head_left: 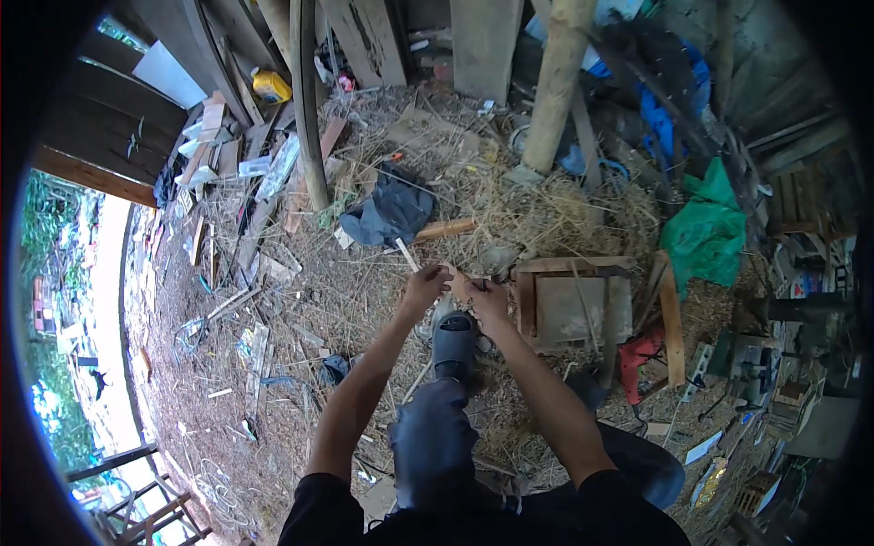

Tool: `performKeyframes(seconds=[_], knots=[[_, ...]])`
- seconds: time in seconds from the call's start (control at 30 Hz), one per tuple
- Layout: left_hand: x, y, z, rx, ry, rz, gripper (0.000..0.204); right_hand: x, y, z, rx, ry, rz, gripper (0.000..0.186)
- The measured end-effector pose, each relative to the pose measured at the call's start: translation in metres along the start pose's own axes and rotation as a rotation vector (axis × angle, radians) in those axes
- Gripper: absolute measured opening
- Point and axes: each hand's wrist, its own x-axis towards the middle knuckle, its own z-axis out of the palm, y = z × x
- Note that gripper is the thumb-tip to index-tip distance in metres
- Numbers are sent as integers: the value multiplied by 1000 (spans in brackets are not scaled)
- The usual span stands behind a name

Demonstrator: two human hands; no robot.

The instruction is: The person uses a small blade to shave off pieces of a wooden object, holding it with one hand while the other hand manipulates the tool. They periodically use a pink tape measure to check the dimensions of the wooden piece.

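Straw-littered dirt floor (300, 300) of a rough wooden shed, scrap everywhere. Daylight and greenery at the left rim.

Person seated, one leg stretched forward, dark trouser leg (432, 437) ending in a grey shoe (453, 344). Both forearms reach out over that leg.

Left hand (424, 287) and right hand (487, 298) sit close together just above the shoe, near touching. Both are closed, fingers curled in, pinching a thin pale strip (407, 254) that looks like straw or a wood sliver. One end of it sticks up and left from the left hand; the part between the hands is too small to make out. Can't tell whether there is one strand or several.

Around the hands:
- small wooden crate (572, 308) just right of the right hand, on the straw, open frame with a flat board inside
- loose plank (672, 318) leaning at the crate's right side
- red object (642, 355) below the crate, partly hidden
- dark blue-grey cloth (393, 209) bunched on the floor beyond the hands
- short orange-brown wood piece (444, 229) beside the cloth
- green tarp (706, 232) further right
- thick round wooden post (555, 86) upright behind the straw pile
- thinner pole (308, 109) leaning at the left
- yellow container (271, 86) far back left among boards and packaging
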Motion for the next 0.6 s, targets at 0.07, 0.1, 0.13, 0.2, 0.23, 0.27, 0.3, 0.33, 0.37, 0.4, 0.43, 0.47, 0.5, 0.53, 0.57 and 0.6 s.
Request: performKeyframes(seconds=[0.07, 0.1, 0.13, 0.2, 0.23, 0.27, 0.3, 0.33, 0.37, 0.4, 0.43, 0.47, 0.5, 0.53, 0.57, 0.6], knots=[[18, -21, 11, -45, 28, -109, 27, 32, 30, 0, -88, 80, -157, 16], [24, -30, 14, -8, 40, -105, 26, 45, 43, 0, -140, 116, -233, 19], [28, -41, 10, -2, 53, -87, 25, 47, 43, 7, -215, 125, -231, 18], [35, -60, -1, 11, 84, -50, 24, 51, 36, 23, -368, 131, -234, 17], [43, -61, 1, 22, 62, -19, 22, 59, 36, 24, -347, 127, -222, 16], [47, -64, 2, -17, 70, -30, 20, 72, 44, 26, -247, 103, -194, 18], [57, -61, 15, -51, 42, -36, 19, 97, 60, 14, -140, 115, -175, 20], [60, -63, 15, -87, 52, -45, 18, 104, 59, 19, -37, 91, -152, 22], [62, -65, 16, -37, 109, -62, 18, 108, 59, 19, -262, 178, -194, 24], [58, -71, 9, -48, 164, -80, 18, 97, 52, 30, -313, 179, -206, 24], [53, -74, 2, -60, 217, -90, 18, 86, 40, 41, -364, 182, -228, 24], [49, -74, 0, -71, 258, -93, 18, 79, 32, 47, -412, 196, -256, 24], [48, -75, 3, -86, 254, -59, 19, 79, 31, 43, -471, 202, -252, 25], [45, -76, 3, -112, 237, -93, 20, 76, 31, 39, -527, 210, -247, 25], [41, -77, 2, -135, 217, -127, 21, 71, 32, 34, -581, 222, -240, 26], [37, -75, 5, -161, 182, -160, 21, 65, 36, 30, -574, 256, -300, 27]])
